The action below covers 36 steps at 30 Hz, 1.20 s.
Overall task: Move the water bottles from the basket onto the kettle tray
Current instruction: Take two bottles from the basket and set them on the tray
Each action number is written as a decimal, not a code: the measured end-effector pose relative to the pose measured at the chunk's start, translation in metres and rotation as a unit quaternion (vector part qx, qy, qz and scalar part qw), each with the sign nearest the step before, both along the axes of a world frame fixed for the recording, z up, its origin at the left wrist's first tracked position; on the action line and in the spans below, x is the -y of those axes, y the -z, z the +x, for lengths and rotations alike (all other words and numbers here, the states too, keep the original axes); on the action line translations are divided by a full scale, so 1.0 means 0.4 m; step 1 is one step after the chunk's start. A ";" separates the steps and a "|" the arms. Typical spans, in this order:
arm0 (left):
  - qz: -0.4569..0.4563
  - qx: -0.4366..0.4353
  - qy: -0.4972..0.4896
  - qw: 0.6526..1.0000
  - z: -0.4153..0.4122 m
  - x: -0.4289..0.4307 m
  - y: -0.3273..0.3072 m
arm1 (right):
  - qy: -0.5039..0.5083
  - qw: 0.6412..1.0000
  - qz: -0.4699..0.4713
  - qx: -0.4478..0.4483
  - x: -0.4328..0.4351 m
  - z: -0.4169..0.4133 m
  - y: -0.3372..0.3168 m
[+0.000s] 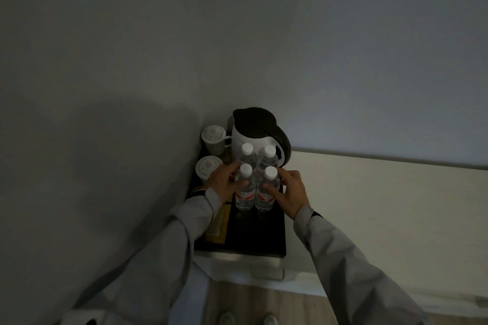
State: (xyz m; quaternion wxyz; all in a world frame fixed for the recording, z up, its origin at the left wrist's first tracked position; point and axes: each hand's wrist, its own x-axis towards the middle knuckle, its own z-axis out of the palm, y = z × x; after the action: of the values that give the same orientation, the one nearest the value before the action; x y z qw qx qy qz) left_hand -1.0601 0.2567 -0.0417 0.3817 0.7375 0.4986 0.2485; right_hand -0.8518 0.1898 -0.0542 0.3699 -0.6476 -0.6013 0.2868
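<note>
Several clear water bottles with white caps and red labels stand upright in a tight cluster on the black kettle tray [261, 237]. The near left bottle [245, 190] has my left hand [224, 179] wrapped around its left side. Around the right side of the near right bottle [266, 191] curls my right hand [290, 191]. Two more bottles, the far left bottle [247, 154] and the far right bottle [268, 157], stand just behind, against the white kettle [253, 134] with its dark lid. No basket is in view.
Two lidded white cups [213, 140] [207, 167] stand at the tray's left side, near the wall. Yellow sachets [217, 227] lie on the tray under my left sleeve. The tray rests on a small white stand [248, 266] in a dim corner, beside a pale bed [383, 206].
</note>
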 end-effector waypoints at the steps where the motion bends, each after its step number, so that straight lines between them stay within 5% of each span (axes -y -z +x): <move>1: -0.001 -0.001 -0.001 1.000 0.000 0.002 -0.001 | 0.000 1.000 0.001 0.002 0.000 0.000 0.001; 36: 0.007 -0.001 -0.033 0.999 0.008 0.022 -0.002 | -0.004 1.000 0.005 0.000 0.004 0.010 -0.003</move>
State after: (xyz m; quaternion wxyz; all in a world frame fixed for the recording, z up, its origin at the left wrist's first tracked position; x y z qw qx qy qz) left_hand -1.0568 0.2477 -0.0407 0.3678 0.7234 0.5214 0.2638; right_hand -0.8479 0.1883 -0.0528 0.3719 -0.6434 -0.6051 0.2856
